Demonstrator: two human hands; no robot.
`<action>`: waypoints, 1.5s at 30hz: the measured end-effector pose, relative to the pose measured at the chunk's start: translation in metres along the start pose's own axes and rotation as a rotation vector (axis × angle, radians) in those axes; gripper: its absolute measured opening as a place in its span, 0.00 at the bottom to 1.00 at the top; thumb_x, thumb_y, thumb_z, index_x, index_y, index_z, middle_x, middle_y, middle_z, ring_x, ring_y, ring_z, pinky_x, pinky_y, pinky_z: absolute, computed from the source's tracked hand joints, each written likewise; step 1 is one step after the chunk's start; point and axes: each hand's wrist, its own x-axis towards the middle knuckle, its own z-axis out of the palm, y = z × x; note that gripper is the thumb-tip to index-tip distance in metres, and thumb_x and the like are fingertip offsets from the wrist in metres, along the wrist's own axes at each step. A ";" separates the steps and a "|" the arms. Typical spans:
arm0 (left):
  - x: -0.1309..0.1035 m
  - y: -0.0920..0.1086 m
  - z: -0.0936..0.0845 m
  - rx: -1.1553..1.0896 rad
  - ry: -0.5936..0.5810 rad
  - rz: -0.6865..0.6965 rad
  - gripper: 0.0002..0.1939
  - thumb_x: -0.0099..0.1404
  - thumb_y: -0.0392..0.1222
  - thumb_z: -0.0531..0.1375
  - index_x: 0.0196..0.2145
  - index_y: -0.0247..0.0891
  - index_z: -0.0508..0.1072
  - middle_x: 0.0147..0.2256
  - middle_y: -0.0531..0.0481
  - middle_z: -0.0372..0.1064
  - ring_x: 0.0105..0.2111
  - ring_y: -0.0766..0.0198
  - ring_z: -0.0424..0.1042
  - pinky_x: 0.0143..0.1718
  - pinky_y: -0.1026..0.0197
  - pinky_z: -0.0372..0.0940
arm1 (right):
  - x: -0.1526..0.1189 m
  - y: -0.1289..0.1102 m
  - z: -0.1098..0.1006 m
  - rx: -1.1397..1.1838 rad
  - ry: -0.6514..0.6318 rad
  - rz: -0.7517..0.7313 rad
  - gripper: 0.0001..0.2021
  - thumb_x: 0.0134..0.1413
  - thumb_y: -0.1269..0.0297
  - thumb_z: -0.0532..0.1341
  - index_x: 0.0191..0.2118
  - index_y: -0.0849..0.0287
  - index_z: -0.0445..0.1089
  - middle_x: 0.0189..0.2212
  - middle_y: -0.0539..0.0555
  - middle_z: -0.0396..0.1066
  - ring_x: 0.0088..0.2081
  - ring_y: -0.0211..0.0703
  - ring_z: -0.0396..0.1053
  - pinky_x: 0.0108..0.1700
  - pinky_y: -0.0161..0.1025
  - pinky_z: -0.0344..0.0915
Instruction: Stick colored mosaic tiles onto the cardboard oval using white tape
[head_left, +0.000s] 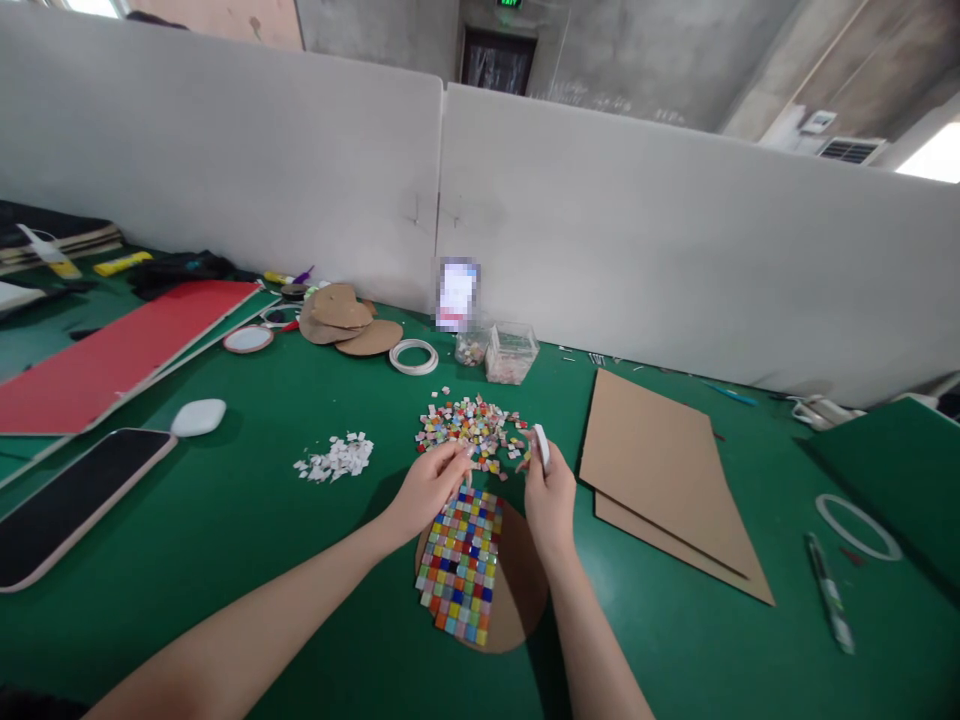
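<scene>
A round piece of cardboard (525, 585) lies on the green table in front of me, its left part covered by rows of small colourful mosaic tiles (461, 565). My left hand (431, 485) is at the top of these rows, fingertips pinched together; what they hold is too small to make out. To the right, my right hand (551, 490) is closed around a slim white object (542, 450) seen edge-on, just above the table. Loose mosaic tiles (476, 425) are heaped just beyond both hands.
White paper scraps (335, 458) lie left of the tiles. Behind stand a clear plastic box (511, 352) and a white tape roll (413, 357). Cardboard sheets (660, 460) and a pen (830, 595) lie right; a phone (86, 495) lies left. A grey partition (675, 240) closes the back.
</scene>
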 end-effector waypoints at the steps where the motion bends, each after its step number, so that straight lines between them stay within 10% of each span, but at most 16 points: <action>1: 0.000 0.000 0.000 0.002 0.000 0.001 0.18 0.65 0.50 0.47 0.23 0.38 0.60 0.14 0.60 0.49 0.15 0.71 0.51 0.21 0.65 0.53 | 0.001 0.002 0.001 -0.013 -0.005 -0.034 0.20 0.57 0.57 0.48 0.46 0.66 0.67 0.25 0.55 0.68 0.27 0.44 0.65 0.29 0.37 0.60; 9: 0.001 0.001 -0.001 0.024 0.004 0.004 0.18 0.65 0.51 0.47 0.23 0.38 0.59 0.14 0.59 0.48 0.15 0.71 0.50 0.21 0.65 0.53 | 0.004 0.019 0.007 -0.132 -0.084 -0.226 0.22 0.55 0.67 0.46 0.53 0.67 0.62 0.41 0.65 0.69 0.39 0.52 0.68 0.39 0.46 0.64; 24: 0.001 0.002 -0.001 -0.009 0.011 -0.005 0.17 0.65 0.49 0.47 0.22 0.38 0.59 0.14 0.60 0.48 0.15 0.71 0.50 0.21 0.65 0.51 | 0.002 0.009 0.007 -0.026 -0.140 -0.092 0.20 0.54 0.58 0.54 0.50 0.63 0.64 0.36 0.60 0.71 0.34 0.49 0.69 0.35 0.42 0.64; 30: 0.001 0.002 -0.001 -0.025 0.013 -0.002 0.17 0.66 0.48 0.48 0.23 0.38 0.59 0.13 0.60 0.48 0.15 0.71 0.50 0.22 0.65 0.52 | 0.008 -0.002 -0.003 0.361 0.077 0.099 0.24 0.48 0.56 0.61 0.51 0.60 0.62 0.29 0.54 0.70 0.29 0.43 0.68 0.28 0.36 0.62; 34: 0.001 0.000 -0.002 -0.042 -0.025 0.034 0.16 0.66 0.48 0.47 0.24 0.38 0.59 0.14 0.60 0.49 0.15 0.72 0.50 0.22 0.66 0.52 | 0.020 -0.003 -0.025 0.875 0.273 0.226 0.16 0.40 0.54 0.66 0.33 0.59 0.69 0.21 0.46 0.63 0.22 0.33 0.62 0.26 0.33 0.61; 39: -0.004 0.003 -0.002 -0.043 -0.119 0.093 0.15 0.67 0.48 0.47 0.26 0.38 0.59 0.16 0.60 0.50 0.15 0.73 0.49 0.20 0.67 0.51 | 0.015 -0.011 -0.036 1.220 -0.150 0.183 0.21 0.39 0.44 0.64 0.18 0.58 0.62 0.17 0.44 0.53 0.20 0.32 0.58 0.23 0.31 0.60; 45: -0.014 0.018 -0.001 0.052 -0.142 0.151 0.15 0.67 0.47 0.46 0.26 0.38 0.58 0.16 0.60 0.51 0.16 0.72 0.52 0.22 0.67 0.53 | -0.013 -0.025 -0.007 0.736 -0.646 0.253 0.24 0.53 0.49 0.55 0.15 0.61 0.61 0.09 0.44 0.51 0.11 0.28 0.44 0.12 0.30 0.39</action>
